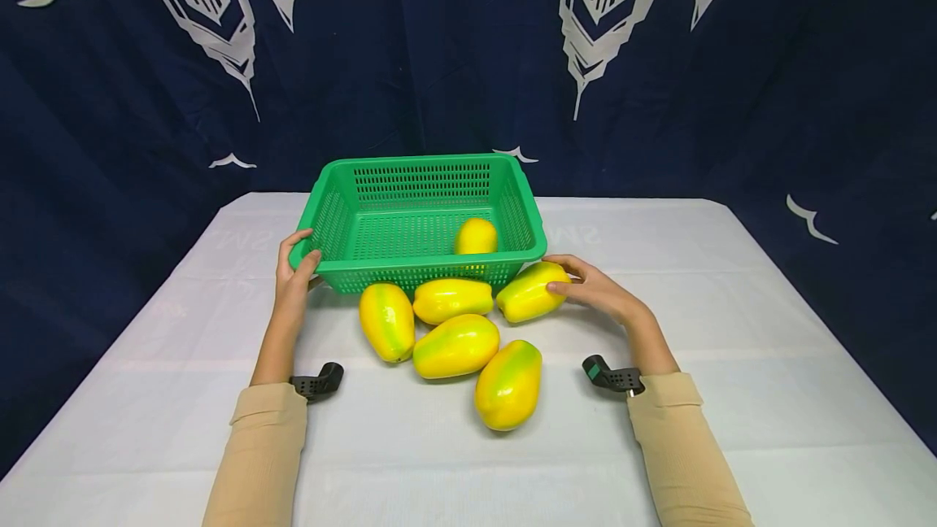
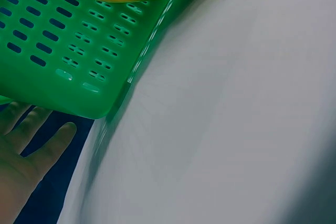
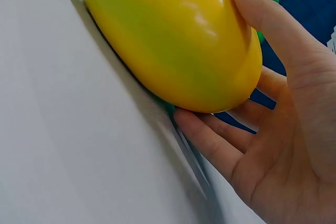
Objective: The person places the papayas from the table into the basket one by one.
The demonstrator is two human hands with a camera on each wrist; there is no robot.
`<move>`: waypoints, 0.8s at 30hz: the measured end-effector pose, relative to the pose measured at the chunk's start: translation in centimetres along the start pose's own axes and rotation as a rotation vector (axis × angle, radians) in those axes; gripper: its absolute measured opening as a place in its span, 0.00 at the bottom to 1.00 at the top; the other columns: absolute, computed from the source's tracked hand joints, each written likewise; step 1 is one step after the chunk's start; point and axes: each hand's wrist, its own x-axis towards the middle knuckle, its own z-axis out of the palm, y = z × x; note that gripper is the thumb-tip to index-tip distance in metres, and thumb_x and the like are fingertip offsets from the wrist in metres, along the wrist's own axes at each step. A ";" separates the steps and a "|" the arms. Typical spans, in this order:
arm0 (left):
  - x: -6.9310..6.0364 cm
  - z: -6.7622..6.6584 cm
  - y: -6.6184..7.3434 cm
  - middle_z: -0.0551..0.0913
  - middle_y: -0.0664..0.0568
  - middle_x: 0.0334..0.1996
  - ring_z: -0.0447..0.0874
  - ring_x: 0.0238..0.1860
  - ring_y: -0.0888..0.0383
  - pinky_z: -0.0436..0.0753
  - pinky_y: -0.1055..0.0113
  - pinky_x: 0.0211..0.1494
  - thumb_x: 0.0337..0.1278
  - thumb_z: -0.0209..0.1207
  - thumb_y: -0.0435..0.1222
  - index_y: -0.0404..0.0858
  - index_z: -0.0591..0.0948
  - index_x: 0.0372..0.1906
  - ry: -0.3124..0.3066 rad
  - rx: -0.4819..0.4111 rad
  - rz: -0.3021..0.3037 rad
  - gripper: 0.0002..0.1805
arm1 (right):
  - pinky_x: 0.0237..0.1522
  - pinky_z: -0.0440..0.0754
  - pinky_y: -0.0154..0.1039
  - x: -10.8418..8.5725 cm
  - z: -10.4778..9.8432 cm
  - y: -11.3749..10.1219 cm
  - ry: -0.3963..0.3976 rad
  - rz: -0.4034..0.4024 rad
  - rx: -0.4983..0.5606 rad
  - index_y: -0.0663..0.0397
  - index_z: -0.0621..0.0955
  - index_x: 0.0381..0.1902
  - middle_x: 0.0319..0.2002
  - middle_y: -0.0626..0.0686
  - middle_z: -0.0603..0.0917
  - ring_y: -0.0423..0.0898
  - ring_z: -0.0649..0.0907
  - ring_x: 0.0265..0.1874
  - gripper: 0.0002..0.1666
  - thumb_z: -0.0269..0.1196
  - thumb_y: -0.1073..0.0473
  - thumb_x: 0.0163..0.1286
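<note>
On a white surface (image 1: 732,307), a green basket (image 1: 388,263) is shown with one yellow fruit (image 1: 476,237) placed inside it, towards the right. The step in hand is judged to be the loading of the basket: a second piece, the held fruit (image 1: 530,293), has been grasped but not yet put in. For the next move, a secure grip and a lift above the front rim would seem to be called for, with the basket kept steady.

The held fruit is positioned just outside the basket's front right corner, its right end pinched between the thumb and fingers of the right hand (image 1: 589,287); whether it is raised cannot be told. The basket's front left corner is gripped by the left hand (image 1: 294,275), thumb over the rim, lower fingers spread outside. Between the hands, four more fruits (image 1: 455,346) are clustered in front of the basket.
</note>
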 end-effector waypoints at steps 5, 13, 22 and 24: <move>-0.1 0.0 0.1 0.57 0.47 0.64 0.64 0.54 0.54 0.68 0.59 0.51 0.63 0.44 0.39 0.48 0.59 0.64 0.007 0.005 0.002 0.24 | 0.57 0.69 0.48 -0.1 0.0 0.0 -0.008 0.011 0.023 0.47 0.62 0.65 0.64 0.57 0.62 0.56 0.67 0.60 0.34 0.57 0.48 0.63; -0.1 0.0 0.1 0.57 0.47 0.64 0.63 0.55 0.53 0.68 0.58 0.52 0.63 0.44 0.39 0.48 0.59 0.64 0.006 0.000 0.003 0.24 | 0.53 0.73 0.43 0.1 -0.2 0.4 -0.026 0.018 0.024 0.48 0.64 0.64 0.62 0.58 0.65 0.53 0.72 0.54 0.33 0.57 0.48 0.63; -0.1 0.1 0.1 0.57 0.47 0.65 0.63 0.56 0.53 0.68 0.58 0.52 0.63 0.44 0.39 0.48 0.59 0.64 0.005 -0.008 0.003 0.24 | 0.49 0.75 0.37 0.1 -0.3 0.4 -0.035 0.020 0.036 0.49 0.66 0.62 0.60 0.57 0.66 0.50 0.72 0.51 0.31 0.58 0.49 0.63; -0.1 0.1 0.1 0.57 0.47 0.64 0.63 0.56 0.53 0.68 0.57 0.53 0.63 0.44 0.38 0.48 0.59 0.64 0.004 -0.013 0.004 0.24 | 0.48 0.75 0.37 0.0 -0.3 0.4 -0.037 0.021 0.038 0.49 0.67 0.61 0.60 0.57 0.66 0.50 0.72 0.51 0.30 0.58 0.49 0.62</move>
